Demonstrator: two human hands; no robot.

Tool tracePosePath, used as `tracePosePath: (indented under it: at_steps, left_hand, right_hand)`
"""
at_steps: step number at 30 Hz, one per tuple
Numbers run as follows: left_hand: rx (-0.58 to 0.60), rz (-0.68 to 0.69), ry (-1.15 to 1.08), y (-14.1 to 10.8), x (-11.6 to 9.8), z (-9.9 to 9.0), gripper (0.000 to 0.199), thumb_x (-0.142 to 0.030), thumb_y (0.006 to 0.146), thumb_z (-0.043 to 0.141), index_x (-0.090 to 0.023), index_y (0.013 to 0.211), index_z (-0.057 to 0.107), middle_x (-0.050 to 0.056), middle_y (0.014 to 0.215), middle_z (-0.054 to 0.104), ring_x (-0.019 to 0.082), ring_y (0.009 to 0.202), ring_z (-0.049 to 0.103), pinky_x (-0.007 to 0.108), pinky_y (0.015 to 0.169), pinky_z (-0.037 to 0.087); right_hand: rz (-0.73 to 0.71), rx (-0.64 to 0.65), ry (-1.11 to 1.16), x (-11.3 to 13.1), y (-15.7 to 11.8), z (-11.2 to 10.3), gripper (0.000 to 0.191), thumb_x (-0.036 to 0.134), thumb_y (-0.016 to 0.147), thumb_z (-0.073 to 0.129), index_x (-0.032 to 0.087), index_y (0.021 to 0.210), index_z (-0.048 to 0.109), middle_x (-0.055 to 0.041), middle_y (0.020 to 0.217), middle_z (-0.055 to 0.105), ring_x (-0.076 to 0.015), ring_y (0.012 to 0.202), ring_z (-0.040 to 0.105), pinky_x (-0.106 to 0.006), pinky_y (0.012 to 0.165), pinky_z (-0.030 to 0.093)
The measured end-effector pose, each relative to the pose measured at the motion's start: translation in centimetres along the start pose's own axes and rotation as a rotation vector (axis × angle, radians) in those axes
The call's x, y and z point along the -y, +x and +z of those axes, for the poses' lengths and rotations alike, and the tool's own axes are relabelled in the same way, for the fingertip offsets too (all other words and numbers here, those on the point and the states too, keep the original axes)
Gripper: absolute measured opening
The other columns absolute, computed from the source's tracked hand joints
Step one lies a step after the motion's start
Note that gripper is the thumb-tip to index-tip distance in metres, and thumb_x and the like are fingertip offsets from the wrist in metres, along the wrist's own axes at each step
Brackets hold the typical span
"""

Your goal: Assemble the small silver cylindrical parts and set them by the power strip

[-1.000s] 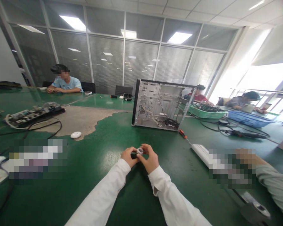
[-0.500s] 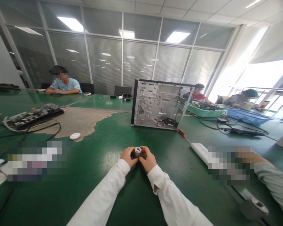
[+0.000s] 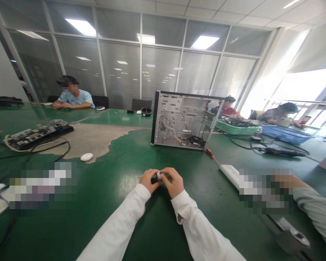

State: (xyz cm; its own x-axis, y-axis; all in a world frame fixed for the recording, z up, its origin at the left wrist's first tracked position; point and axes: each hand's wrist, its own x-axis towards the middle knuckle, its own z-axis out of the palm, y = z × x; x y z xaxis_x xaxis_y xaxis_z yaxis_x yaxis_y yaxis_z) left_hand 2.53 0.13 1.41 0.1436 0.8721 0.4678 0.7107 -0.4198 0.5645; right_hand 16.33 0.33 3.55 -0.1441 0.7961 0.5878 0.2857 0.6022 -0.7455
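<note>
Head view: left hand (image 3: 149, 181), fingers part-curled, grips the side of a small cylinder (image 3: 159, 177), approx. upright above the desk (image 3: 163, 226), mid-view. Right hand (image 3: 175, 183) is bent in a pinch at its top rim, thumb & index close; contact's small & blurry, so exact hold unclear. Risk: cyl. could twist loose & drop, e.g. if left grip slackens w/ right pressing sideways.

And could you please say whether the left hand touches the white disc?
Apart: the head view shows green tabletop between the left hand and the white disc.
</note>
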Motion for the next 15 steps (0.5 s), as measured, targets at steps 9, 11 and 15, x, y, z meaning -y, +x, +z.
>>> tracePosePath:
  at_steps: [9,11,15]
  left_hand:
    - [0.006,-0.024,-0.011,0.0,0.0,0.0,0.034,-0.023,0.057,0.062,-0.022,0.090,0.054,0.002,0.089,0.056,0.019,0.085,0.049,0.032,0.076,0.038]
    - [-0.007,-0.047,-0.012,-0.1,0.0,0.0,0.034,-0.023,0.056,0.062,-0.021,0.089,0.054,0.002,0.088,0.056,0.019,0.084,0.049,0.032,0.076,0.038]
    - [-0.042,-0.110,0.022,-0.1,0.4,0.0,0.034,-0.022,0.056,0.063,-0.019,0.089,0.053,0.003,0.087,0.057,0.019,0.083,0.051,0.032,0.075,0.039]
  right_hand:
    - [-0.062,-0.057,-0.036,0.4,0.2,-0.2,0.011,0.019,0.069,0.045,0.020,0.072,0.056,-0.0037,0.079,0.055,-0.0143,0.076,0.051,-0.025,0.059,0.042]
    - [-0.049,-0.119,-0.027,0.1,0.5,-0.4,0.011,0.021,0.069,0.045,0.020,0.072,0.055,-0.0036,0.078,0.055,-0.0141,0.075,0.051,-0.024,0.058,0.042]
    - [0.021,-0.109,-0.093,-1.5,0.6,-0.7,0.010,0.022,0.068,0.046,0.020,0.071,0.056,-0.0035,0.078,0.056,-0.0145,0.074,0.051,-0.025,0.057,0.041]
